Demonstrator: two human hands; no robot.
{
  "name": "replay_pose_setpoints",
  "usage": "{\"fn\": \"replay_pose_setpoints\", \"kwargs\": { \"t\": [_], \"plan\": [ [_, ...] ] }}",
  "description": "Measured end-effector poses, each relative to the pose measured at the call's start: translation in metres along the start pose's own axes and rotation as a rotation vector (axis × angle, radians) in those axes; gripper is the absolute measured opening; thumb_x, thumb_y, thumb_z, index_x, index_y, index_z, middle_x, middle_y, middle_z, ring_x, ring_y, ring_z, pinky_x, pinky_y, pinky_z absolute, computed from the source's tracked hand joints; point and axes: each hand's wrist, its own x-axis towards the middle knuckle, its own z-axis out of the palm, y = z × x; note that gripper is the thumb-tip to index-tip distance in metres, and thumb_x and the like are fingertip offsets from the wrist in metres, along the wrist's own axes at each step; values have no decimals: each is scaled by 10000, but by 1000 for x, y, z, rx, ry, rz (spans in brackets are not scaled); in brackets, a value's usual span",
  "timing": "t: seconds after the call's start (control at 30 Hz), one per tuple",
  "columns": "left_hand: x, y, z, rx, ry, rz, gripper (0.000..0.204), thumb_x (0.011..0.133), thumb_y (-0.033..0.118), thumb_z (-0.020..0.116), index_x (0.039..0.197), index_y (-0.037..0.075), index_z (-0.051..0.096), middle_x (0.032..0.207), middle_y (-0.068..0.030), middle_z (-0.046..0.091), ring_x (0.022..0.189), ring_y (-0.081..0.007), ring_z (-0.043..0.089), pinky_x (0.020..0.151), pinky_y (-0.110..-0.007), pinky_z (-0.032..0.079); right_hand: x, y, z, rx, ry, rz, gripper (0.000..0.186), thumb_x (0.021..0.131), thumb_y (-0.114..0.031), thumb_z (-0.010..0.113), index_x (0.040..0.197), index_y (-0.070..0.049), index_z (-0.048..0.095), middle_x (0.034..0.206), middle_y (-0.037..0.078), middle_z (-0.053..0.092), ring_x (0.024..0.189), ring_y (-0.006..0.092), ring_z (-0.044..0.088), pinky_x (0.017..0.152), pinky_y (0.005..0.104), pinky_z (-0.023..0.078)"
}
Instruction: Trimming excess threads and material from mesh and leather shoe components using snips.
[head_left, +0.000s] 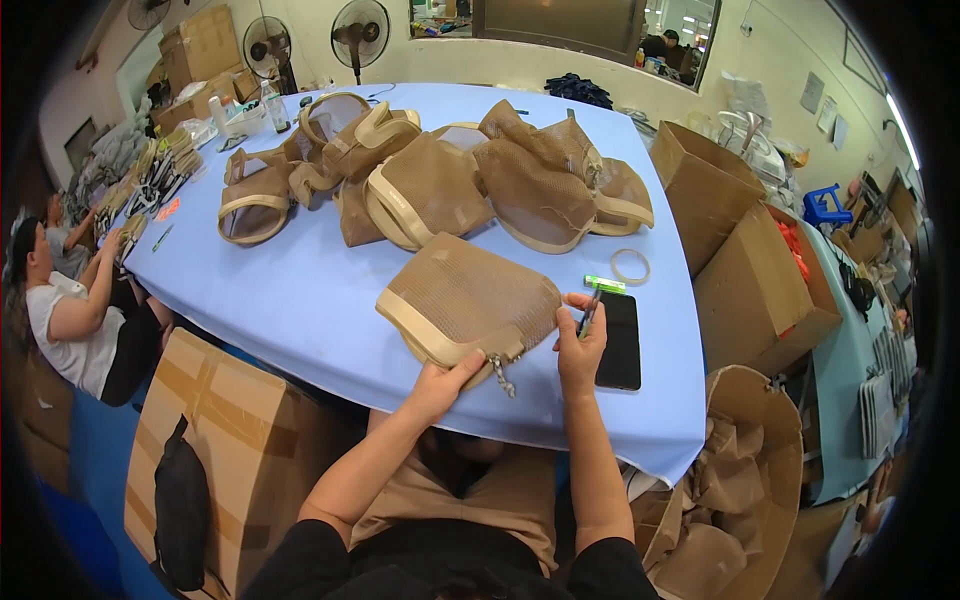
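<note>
A brown mesh pouch with a tan fabric band lies on the blue-covered table in front of me. My left hand pinches its near edge, thumb on top. Close to that thumb a short patterned cord hangs from the pouch. My right hand is closed round a slim dark tool, whose exact kind I cannot make out. Its fingertips are at the pouch's right edge. Beside this hand lie a black phone, a green-and-white tube and a roll of tape.
Several more mesh pouches are heaped across the table. An open carton of brown pieces stands at my right, a taped carton at my left. A person in a white top sits at the left edge.
</note>
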Motion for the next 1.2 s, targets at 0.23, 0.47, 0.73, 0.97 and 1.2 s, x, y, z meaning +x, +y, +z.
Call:
{"fn": "replay_pose_setpoints", "kwargs": {
  "t": [0.23,0.47,0.73,0.97,1.2],
  "plan": [
    [29,-17,3,-90,61,66,317,878,160,515,1145,-11,499,1091,-56,550,1000,-132,492,879,-266,383,-2,9,-1,-73,-79,-95,101,798,-83,606,835,-18,539,721,-26,500,536,4,368,459,158,283],
    [19,-17,-14,-311,-144,16,428,829,155,576,1199,-17,447,1160,-82,516,1061,-166,470,928,-288,350,4,5,-7,5,115,48,136,835,-114,561,923,-10,551,690,-9,504,469,17,384,407,158,305],
    [-2,38,-43,724,-496,-101,492,755,112,658,1191,-8,465,1161,-107,518,1050,-214,491,904,-313,383,4,11,-14,465,-204,260,163,834,-137,567,919,1,551,598,-25,445,404,34,349,370,188,314],
    [8,12,-12,-201,-49,-134,465,779,151,631,1190,20,455,1105,-110,545,1028,-244,514,902,-371,416,1,6,-16,517,-487,391,132,835,-121,552,916,-18,534,605,-11,444,416,34,335,383,192,314],
    [17,10,8,-210,-80,2,470,783,195,624,1187,21,458,1124,-112,527,1050,-257,495,914,-379,402,2,9,-16,466,-671,433,151,797,-125,590,899,-30,530,605,-2,450,426,48,335,387,193,319]
  ]
}}
